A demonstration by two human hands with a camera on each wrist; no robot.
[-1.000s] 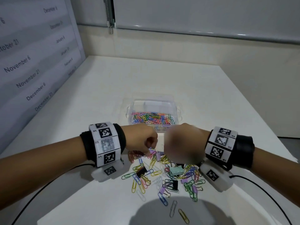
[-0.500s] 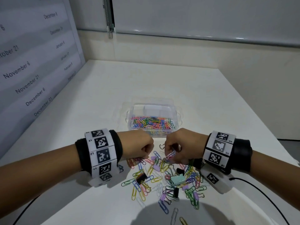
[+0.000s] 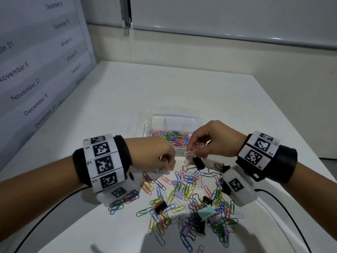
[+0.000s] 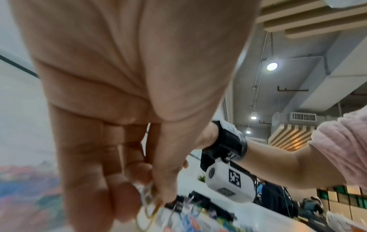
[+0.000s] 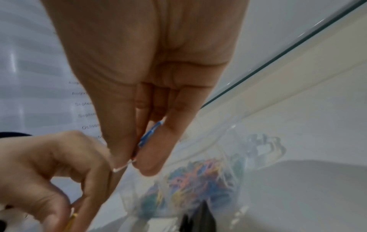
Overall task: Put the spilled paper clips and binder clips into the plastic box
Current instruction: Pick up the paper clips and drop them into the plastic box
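Observation:
A clear plastic box with coloured paper clips inside stands mid-table. My right hand hovers just in front of it and pinches a bunch of paper clips; a black binder clip dangles from the bunch. The right wrist view shows a blue clip between thumb and finger. My left hand is curled beside it, gripping a few clips. A heap of spilled paper clips and binder clips lies on the table below both hands, with a mint binder clip among them.
The white table ends at a wall panel with printed dates on the left and at a beige wall behind. Black cables run from both wristbands along the table's near part.
My right hand has risen from the heap toward the box with a bunch of clips, the black binder clip hanging below. The left hand has stayed curled in about the same place.

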